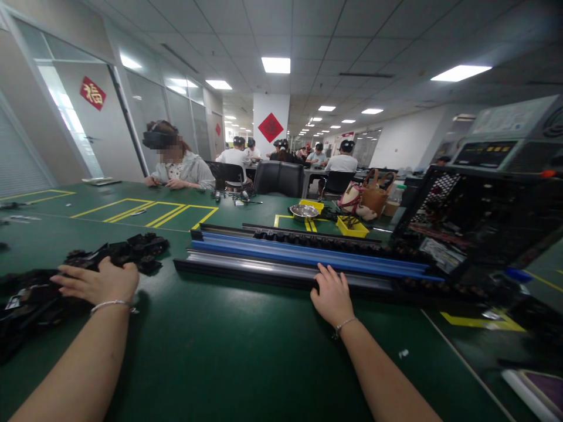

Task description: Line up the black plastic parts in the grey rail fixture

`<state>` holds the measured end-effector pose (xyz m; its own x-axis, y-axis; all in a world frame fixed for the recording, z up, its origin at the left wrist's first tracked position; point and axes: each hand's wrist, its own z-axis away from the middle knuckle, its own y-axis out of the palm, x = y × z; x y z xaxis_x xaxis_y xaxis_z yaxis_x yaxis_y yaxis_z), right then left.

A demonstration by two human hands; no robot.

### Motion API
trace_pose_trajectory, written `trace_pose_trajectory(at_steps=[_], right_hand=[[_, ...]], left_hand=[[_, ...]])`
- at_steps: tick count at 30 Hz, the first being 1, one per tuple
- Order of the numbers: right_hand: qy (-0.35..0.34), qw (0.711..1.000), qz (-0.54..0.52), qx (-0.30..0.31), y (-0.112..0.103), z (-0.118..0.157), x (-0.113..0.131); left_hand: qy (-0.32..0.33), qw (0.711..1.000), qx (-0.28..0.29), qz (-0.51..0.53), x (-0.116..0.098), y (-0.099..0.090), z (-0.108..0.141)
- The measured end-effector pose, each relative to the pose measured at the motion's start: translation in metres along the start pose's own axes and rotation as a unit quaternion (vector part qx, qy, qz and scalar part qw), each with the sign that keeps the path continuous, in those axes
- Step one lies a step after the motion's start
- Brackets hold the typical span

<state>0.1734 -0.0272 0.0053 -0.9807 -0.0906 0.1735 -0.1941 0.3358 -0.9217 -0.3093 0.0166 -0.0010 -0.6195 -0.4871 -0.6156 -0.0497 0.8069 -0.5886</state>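
Observation:
My left hand (103, 281) lies over a pile of small black parts (145, 249), fingers stretched out and apart. What those parts are, I cannot make out. Against the near edge of a long black rail with a silvery channel (246, 266) rests my right hand (333, 296), its fingers extended and not wrapped round it. Behind that rail runs a long blue rail (299, 252), lying parallel. A row of small black pieces (290, 237) sits along the far side of the blue rail.
An open computer case (479, 217) stands at the right. Farther back are a metal bowl (304, 211) and a yellow tray (352, 227). A person wearing a headset (187, 170) sits across the green table (211, 351). A tan bag (376, 193) stands at the back right.

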Motion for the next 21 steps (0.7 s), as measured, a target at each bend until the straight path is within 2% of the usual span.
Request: trace_pose_trajectory(at_steps=[4, 7, 9, 13, 15, 17, 21], right_hand=[[0.009, 0.999, -0.034, -0.023, -0.001, -0.001, -0.003], [0.052, 0.993, -0.045, -0.091, -0.006, -0.004, -0.015], [0.096, 0.982, -0.031, -0.161, -0.011, -0.005, -0.031], [0.223, 0.927, 0.024, -0.300, -0.016, -0.003, -0.074], [0.270, 0.905, 0.030, -0.327, -0.014, 0.000, -0.093], [0.289, 0.905, 0.017, -0.313, -0.011, 0.002, -0.106], [0.289, 0.915, 0.002, -0.280, -0.010, 0.003, -0.111]], left_hand=[[0.128, 0.990, -0.012, 0.058, -0.019, -0.005, 0.011], [0.246, 0.967, 0.014, 0.065, -0.047, -0.006, 0.031], [0.344, 0.935, 0.056, 0.068, -0.065, -0.005, 0.049], [0.504, 0.844, 0.163, 0.086, -0.088, 0.001, 0.087], [0.548, 0.799, 0.233, 0.082, -0.091, 0.004, 0.101], [0.566, 0.771, 0.284, 0.070, -0.090, 0.006, 0.108], [0.565, 0.764, 0.308, 0.050, -0.090, 0.005, 0.110]])
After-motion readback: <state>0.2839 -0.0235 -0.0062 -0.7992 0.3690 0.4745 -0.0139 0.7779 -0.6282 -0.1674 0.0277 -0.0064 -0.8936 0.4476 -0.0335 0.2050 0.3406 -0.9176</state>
